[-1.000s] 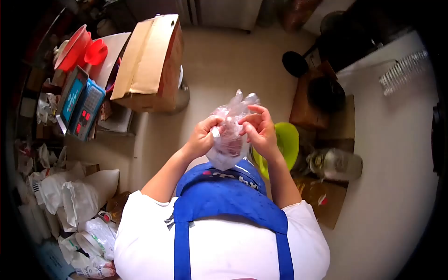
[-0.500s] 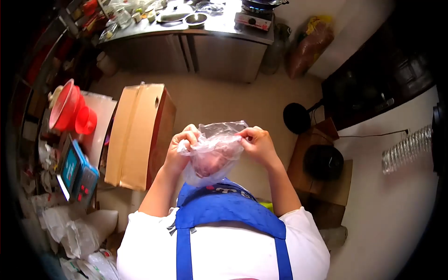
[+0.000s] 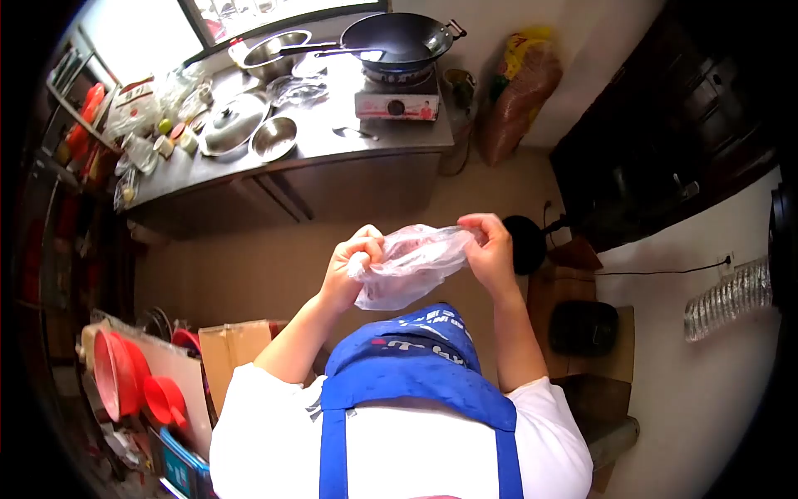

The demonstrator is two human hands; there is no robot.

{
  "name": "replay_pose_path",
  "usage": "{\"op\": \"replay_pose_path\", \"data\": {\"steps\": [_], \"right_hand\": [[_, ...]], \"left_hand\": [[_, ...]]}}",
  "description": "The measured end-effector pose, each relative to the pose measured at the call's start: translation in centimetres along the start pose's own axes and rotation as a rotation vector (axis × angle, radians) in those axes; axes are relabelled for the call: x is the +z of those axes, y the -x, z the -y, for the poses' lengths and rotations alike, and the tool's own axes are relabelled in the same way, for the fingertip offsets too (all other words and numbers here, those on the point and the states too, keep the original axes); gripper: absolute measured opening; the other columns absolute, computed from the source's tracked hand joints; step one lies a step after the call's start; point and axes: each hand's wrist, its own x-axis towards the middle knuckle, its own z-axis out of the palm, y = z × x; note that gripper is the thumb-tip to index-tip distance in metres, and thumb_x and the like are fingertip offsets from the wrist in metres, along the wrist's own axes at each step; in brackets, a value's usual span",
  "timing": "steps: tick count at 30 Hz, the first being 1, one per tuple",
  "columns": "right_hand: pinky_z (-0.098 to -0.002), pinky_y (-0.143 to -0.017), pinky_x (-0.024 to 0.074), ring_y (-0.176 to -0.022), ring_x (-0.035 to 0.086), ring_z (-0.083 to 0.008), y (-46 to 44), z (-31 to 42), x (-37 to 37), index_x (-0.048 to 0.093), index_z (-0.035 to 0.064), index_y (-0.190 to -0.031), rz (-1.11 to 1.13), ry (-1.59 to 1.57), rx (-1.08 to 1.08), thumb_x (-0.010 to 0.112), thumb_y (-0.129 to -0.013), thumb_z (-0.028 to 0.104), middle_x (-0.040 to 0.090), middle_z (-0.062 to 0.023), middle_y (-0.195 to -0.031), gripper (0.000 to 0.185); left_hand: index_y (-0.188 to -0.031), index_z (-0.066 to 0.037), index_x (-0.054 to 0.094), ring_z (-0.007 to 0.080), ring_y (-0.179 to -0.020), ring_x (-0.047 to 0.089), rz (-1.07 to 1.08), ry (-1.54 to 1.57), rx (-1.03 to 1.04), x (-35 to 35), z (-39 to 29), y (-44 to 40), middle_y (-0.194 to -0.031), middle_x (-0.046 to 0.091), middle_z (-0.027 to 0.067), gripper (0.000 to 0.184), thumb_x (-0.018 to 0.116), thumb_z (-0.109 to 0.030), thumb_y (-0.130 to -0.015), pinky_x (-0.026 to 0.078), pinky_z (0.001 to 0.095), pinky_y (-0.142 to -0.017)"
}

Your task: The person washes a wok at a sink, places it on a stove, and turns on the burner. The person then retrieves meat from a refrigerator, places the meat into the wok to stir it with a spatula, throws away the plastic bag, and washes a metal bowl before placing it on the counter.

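A thin clear plastic bag [image 3: 411,270] hangs between my two hands in front of the blue apron [image 3: 407,358]. Something pinkish sits inside it; its kind is hard to make out through the plastic. My left hand [image 3: 347,264] has its fingers curled around the bunched left side of the bag. On the other side, my right hand [image 3: 492,251] pinches the bag's edge between thumb and fingers. Both forearms reach forward, and the bag is held up above the floor.
Ahead stands a steel counter [image 3: 320,150] bearing a wok [image 3: 399,40] on a portable gas stove [image 3: 397,106], a steel bowl [image 3: 273,138] and a lid [image 3: 234,121]. At lower left are a cardboard box [image 3: 229,353] and red plastic basins [image 3: 120,374]. A dark cabinet [image 3: 657,141] is right.
The view has swung toward the counter, so the wok and window now show. The bag looks more stretched sideways, with my right hand farther right. Both hands still hold it.
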Motion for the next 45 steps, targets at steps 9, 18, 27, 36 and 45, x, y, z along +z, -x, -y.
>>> {"op": "replay_pose_path", "data": {"steps": [9, 18, 27, 36, 45], "right_hand": [[-0.0235, -0.064, 0.0458, -0.067, 0.058, -0.0114, -20.1, -3.2, 0.5, 0.060, 0.0024, -0.086, 0.481, -0.360, 0.225, 0.056, -0.077, 0.002, 0.063, -0.0030, -0.076, 0.010], [-0.0168, -0.065, 0.0424, -0.075, 0.053, -0.0038, -35.8, 0.6, 10.5, 0.049, 0.0046, -0.101, 0.522, -0.729, -0.074, 0.045, -0.090, 0.004, 0.055, -0.0006, -0.086, 0.012], [-0.0196, -0.047, 0.0383, -0.055, 0.047, -0.0066, -43.1, 11.8, 15.4, 0.051, 0.0001, -0.104, 0.899, -1.145, 0.300, 0.044, -0.088, 0.005, 0.054, -0.0030, -0.073, 0.018], [-0.0188, -0.056, 0.0447, -0.062, 0.052, -0.0056, -48.2, 7.4, 13.4, 0.055, 0.0033, -0.093, 0.616, -1.040, 0.307, 0.045, -0.087, 0.010, 0.054, 0.0001, -0.072, 0.013], [-0.0271, -0.071, 0.0458, -0.087, 0.056, -0.0167, -49.4, 3.1, 9.4, 0.059, 0.0000, -0.095, 0.134, 0.365, -0.571, 0.056, -0.074, 0.005, 0.056, -0.0116, -0.103, 0.022]], "left_hand": [[-0.066, -0.005, 0.045, 0.0098, -0.076, 0.041, -0.336, 0.220, 0.041, -8.0, 2.5, -14.6, -0.081, 0.041, 0.0009, 0.004, 0.044, -0.002, -0.068, 0.032, 0.0208, -0.072], [-0.072, -0.007, 0.051, 0.0100, -0.082, 0.044, -0.517, -0.180, 0.208, -12.1, 1.5, -22.5, -0.088, 0.044, -0.0002, 0.005, 0.054, -0.010, -0.075, 0.035, 0.0225, -0.075], [-0.139, -0.013, 0.026, 0.0292, -0.130, 0.030, -0.357, 0.678, 0.392, -23.5, 0.9, -28.2, -0.143, 0.028, 0.0120, 0.095, 0.074, -0.037, -0.060, 0.028, 0.0501, -0.104], [-0.130, -0.003, 0.036, 0.0258, -0.113, 0.048, -0.147, 0.389, -0.264, -16.2, -1.1, -38.5, -0.120, 0.051, 0.0125, 0.054, 0.059, -0.018, -0.084, 0.039, 0.0370, -0.100], [-0.131, -0.003, 0.036, 0.0251, -0.114, 0.047, -0.071, 0.425, -0.261, -17.2, -0.7, -39.3, -0.122, 0.050, 0.0123, 0.054, 0.059, -0.019, -0.084, 0.039, 0.0369, -0.100]]}}
